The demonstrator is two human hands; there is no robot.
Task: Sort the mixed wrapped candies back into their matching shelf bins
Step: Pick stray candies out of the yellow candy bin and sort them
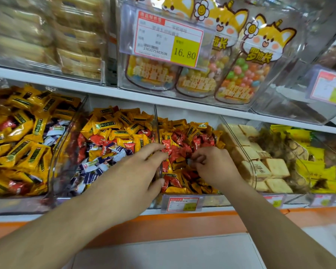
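Two bare forearms come up from the lower edge of the view, with no sleeve, cuff or glove on either as far as the view reaches. The left hand wears no ring, watch or band on its fingers or wrist. The right hand is equally unadorned, its wrist plain. The fingernails that show look short and unpainted. No clothing shows anywhere on the person.

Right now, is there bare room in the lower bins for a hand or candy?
Hardly: the mixed bin, red bin and left bin are heaped. Only bare strip: white wall behind the piles, under the upper shelf.
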